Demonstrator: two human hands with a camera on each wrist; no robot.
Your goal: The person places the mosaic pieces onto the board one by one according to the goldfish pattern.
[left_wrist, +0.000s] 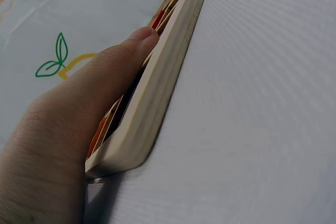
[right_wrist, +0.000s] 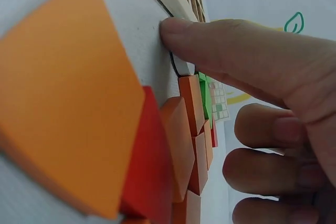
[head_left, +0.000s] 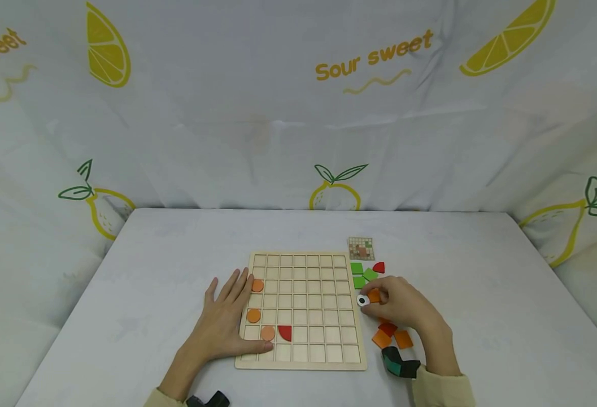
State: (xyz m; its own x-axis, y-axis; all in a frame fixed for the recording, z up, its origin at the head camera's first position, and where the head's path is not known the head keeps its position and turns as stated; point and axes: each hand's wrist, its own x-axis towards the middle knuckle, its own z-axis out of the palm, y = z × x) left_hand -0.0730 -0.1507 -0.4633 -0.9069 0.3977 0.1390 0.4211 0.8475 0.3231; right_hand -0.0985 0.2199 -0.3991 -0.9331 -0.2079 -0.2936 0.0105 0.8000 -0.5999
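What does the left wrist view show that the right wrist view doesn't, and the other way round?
Only the left wrist view has the left hand and, past its thumb, a red piece on the wooden grid board.
Only the right wrist view has the white eye piece, green pieces, loose orange pieces and the picture card.
Both share the right hand, the board and the lemon-print curtain.

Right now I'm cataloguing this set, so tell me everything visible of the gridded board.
The gridded board is pale and looks wooden, with rounded corners, a rim and ridges dividing it into squarish cells. It lies flat on the white tabletop. The left hand rests on its left side, thumb over near cells. Three orange discs, one paler, and a red quarter-round piece occupy cells toward the left.
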